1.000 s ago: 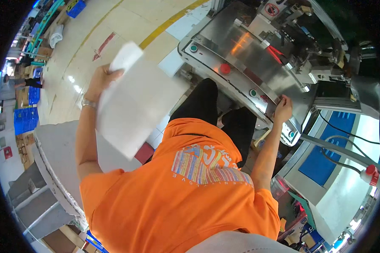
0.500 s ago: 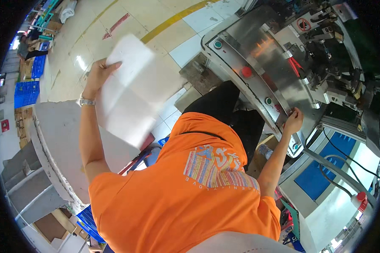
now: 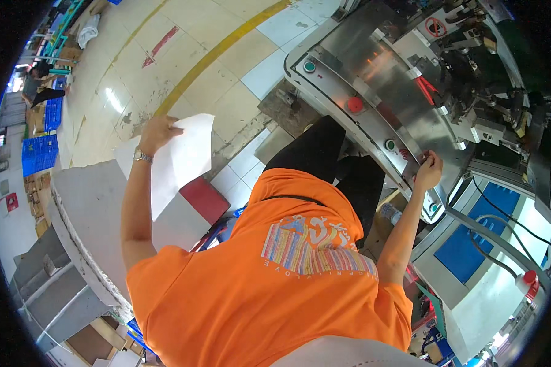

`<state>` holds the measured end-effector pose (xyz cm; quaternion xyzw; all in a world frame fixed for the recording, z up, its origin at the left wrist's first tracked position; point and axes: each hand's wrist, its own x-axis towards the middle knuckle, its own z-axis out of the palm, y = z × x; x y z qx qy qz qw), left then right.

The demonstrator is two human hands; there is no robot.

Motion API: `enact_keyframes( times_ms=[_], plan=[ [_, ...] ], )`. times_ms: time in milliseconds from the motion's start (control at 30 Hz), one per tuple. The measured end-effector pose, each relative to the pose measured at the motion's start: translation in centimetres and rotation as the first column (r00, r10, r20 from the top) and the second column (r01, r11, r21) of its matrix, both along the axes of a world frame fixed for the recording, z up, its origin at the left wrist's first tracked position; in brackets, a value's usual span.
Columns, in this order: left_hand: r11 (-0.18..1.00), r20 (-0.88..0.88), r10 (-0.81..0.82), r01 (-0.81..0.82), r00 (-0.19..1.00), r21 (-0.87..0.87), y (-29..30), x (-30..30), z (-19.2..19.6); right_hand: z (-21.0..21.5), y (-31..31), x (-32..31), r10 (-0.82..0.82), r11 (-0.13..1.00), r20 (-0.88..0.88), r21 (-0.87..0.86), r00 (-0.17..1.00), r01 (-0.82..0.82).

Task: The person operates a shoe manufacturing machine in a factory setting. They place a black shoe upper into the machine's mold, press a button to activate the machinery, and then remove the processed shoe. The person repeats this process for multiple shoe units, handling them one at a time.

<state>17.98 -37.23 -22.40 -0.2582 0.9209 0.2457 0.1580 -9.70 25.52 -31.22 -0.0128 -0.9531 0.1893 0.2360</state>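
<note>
Lowered since half a second ago, the white sheet [image 3: 180,160] now hangs over the grey table [image 3: 86,208], gripped at its top edge by the left hand [image 3: 156,131]. The right hand [image 3: 428,171] rests closed on the steel machine's [image 3: 386,73] rim. One red button [image 3: 354,104] and two green ones show there.

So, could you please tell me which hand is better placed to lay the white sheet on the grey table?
Left. The left hand already grips the large white sheet above the grey table, while the right hand rests on the steel machine panel.
</note>
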Motion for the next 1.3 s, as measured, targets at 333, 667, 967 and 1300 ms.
enact_keyframes(
  times_ms=[333,667,967,1300],
  plan=[
    [0.937,0.024,0.212,-0.21,0.977,0.277,-0.2,-0.7,-0.7,0.8,-0.6,0.2,-0.025,1.0,0.029,-0.008,0.999,0.025],
    [0.488,-0.1,0.749,-0.442,0.655,0.753,3.2,-2.9,3.0,1.1,-0.9,0.2,-0.051,0.999,0.05,-0.014,0.997,0.052],
    [0.992,0.025,0.122,-0.122,0.992,0.025,0.1,-0.4,0.6,0.9,-0.7,0.3,-0.037,0.999,0.059,-0.007,0.998,0.038],
    [0.996,0.021,0.043,-0.044,0.999,0.072,1.4,1.0,2.7,0.6,-0.3,0.2,-0.035,0.999,0.068,0.009,0.997,0.034]
  ],
)
